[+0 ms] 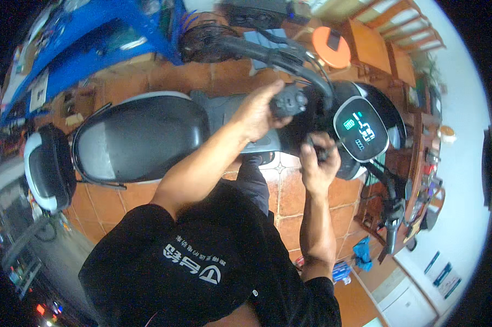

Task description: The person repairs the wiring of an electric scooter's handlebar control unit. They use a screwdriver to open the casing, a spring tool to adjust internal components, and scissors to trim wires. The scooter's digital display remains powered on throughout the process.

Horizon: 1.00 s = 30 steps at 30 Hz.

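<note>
A black handlebar switch housing (289, 101) with several buttons sits in my left hand (258, 110), the thumb along its top edge. It lies below the curved black handlebar (295, 68); I cannot tell whether it is attached. Beside the scooter's lit display (361, 129), my right hand (319, 170) is closed, the fingers pinched around something small and dark, too blurred to name. The electric scooter stands sideways in front of me, its black seat (142, 139) to the left.
The far handlebar end with its grip (392, 231) reaches out at the right. Behind the scooter stand a round orange stool (331, 48) with a dark flat object on it and a blue shelf (115, 32). A backrest (49, 169) is at the far left; tiled floor (292, 191) lies below.
</note>
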Available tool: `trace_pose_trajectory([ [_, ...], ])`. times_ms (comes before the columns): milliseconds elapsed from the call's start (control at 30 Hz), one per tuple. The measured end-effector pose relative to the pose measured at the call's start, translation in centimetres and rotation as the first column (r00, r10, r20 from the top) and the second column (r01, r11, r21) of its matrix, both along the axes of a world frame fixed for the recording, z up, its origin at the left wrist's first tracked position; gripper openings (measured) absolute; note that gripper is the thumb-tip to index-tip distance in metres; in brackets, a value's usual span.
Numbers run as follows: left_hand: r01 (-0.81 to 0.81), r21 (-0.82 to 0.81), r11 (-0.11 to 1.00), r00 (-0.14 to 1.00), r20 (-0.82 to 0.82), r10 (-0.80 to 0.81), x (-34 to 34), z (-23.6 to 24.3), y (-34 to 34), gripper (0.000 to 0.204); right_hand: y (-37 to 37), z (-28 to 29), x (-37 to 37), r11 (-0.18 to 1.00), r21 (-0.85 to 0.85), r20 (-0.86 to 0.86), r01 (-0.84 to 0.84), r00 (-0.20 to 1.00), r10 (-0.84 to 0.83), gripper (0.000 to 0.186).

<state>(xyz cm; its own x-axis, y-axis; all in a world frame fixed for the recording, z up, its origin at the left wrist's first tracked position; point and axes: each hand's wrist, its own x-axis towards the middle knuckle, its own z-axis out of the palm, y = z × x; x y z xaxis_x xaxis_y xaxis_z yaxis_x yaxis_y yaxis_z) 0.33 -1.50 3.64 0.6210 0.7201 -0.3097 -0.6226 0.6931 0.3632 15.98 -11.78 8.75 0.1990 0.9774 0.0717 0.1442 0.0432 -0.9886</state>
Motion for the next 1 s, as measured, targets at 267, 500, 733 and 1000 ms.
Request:
trace_pose_trajectory([
  [267,-0.044,-0.042,0.998,0.998,-0.043,0.042,1.5,2.3,0.4,0.04,-2.0,-18.1,-11.8,0.704,-0.586,0.106,-0.402,0.823,0.558,0.023],
  [500,-0.172,-0.069,0.983,0.984,-0.07,0.167,0.5,1.2,0.2,0.034,1.6,-19.1,-33.8,0.516,-0.158,0.581,-0.842,0.344,0.738,0.024],
  [733,-0.103,-0.115,0.988,0.994,-0.051,0.097,1.6,1.0,1.6,0.027,1.4,-19.5,-29.0,0.524,-0.294,0.553,-0.799,0.305,0.775,0.038],
  [1000,-0.063,0.025,0.998,0.998,0.008,0.063,-0.6,2.5,1.6,0.031,-4.2,-12.3,-2.4,0.714,-0.538,0.368,-0.449,0.637,0.678,0.033],
])
